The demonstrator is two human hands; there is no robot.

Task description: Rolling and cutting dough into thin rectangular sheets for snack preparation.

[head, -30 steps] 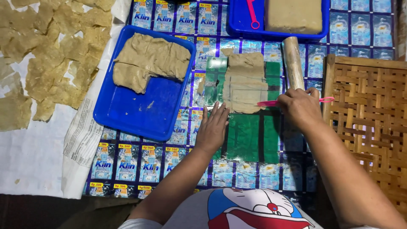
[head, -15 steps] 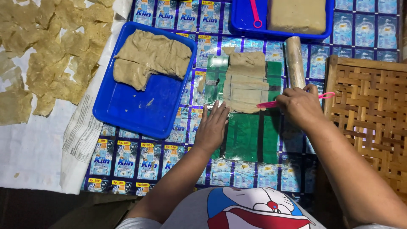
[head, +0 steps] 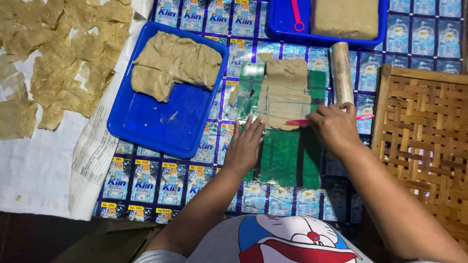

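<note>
A flat sheet of tan dough point(head: 282, 92) lies on a green plastic mat point(head: 282, 156). My right hand point(head: 334, 126) grips a thin pink tool point(head: 297, 122), its tip resting on the dough's near edge. Flat on the mat just left of the dough, my left hand point(head: 244, 145) has its fingers spread and holds nothing. A wooden rolling pin point(head: 340, 72) lies beside the dough on the right.
A blue tray point(head: 161, 131) with a slab of dough stands at the left. Another blue tray point(head: 287, 22) at the back holds a dough block and a pink tool. Thin tan pieces point(head: 53, 63) dry on white paper at far left. A woven bamboo tray point(head: 424, 146) is at right.
None of the objects have shifted. Both hands stay in place, the pink tool still at the dough's near edge.
</note>
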